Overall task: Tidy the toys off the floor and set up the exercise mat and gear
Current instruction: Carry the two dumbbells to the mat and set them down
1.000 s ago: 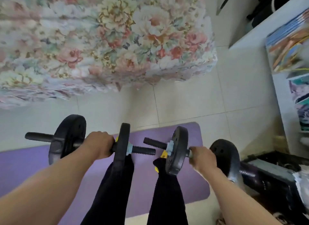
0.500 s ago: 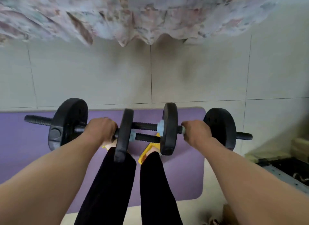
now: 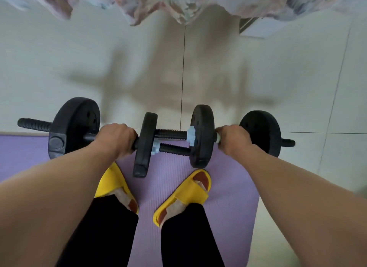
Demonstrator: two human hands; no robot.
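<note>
My left hand (image 3: 116,138) grips the bar of a black dumbbell (image 3: 75,127) with round plates and a pale blue collar. My right hand (image 3: 233,139) grips the bar of a second black dumbbell (image 3: 260,131). Both dumbbells are held level, side by side, above the far edge of the purple exercise mat (image 3: 228,187). Their inner threaded ends overlap between my hands. I stand on the mat in yellow slippers (image 3: 186,193) and black trousers.
Pale floor tiles (image 3: 258,78) stretch beyond the mat. The hanging edge of a floral bedspread (image 3: 178,6) runs along the top of the view. A pale object (image 3: 256,28) shows under the bed edge at the upper right.
The camera has tilted further down, so my feet and slippers show and the bed has slid up. Both dumbbells have come lower and closer to the mat, still side by side.
</note>
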